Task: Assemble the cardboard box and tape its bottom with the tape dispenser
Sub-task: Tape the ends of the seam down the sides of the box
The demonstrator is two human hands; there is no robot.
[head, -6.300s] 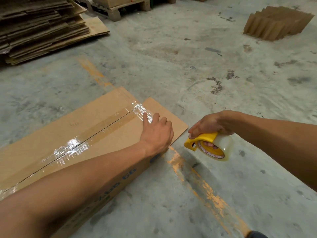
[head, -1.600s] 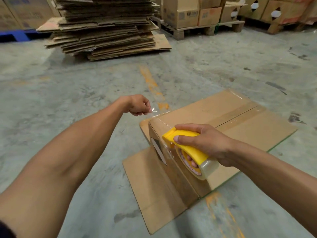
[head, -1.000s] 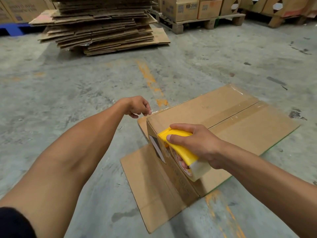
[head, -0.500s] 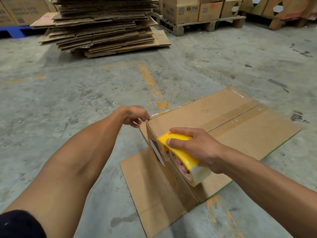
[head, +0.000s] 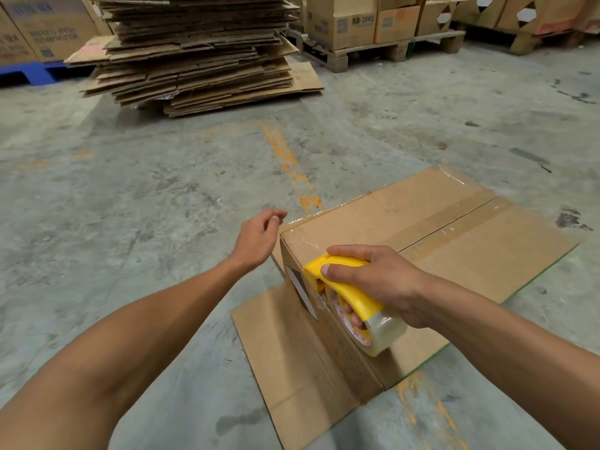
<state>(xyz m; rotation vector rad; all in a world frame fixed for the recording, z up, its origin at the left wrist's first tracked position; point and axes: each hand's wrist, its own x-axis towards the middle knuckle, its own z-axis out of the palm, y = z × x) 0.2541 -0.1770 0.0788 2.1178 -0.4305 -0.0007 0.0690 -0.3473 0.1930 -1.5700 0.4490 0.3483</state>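
The brown cardboard box [head: 422, 228] lies on the concrete floor with its taped seam facing up, clear tape running along the middle. One loose flap [head: 292, 358] is spread flat on the floor at the near end. My right hand [head: 376, 280] grips the yellow tape dispenser [head: 350, 297], pressed against the box's near side just below the top corner. My left hand [head: 259, 238] hovers beside the box's left corner, fingers loosely curled and apart, holding nothing.
A tall stack of flattened cardboard [head: 194, 50] sits on the floor ahead. Wooden pallets with cartons [head: 373, 27] line the back right, a blue pallet [head: 29, 73] the back left. A worn orange line [head: 289, 164] runs across the floor.
My left hand has lifted off the box corner and loosened its fingers. The right hand still holds the dispenser against the box's near side.
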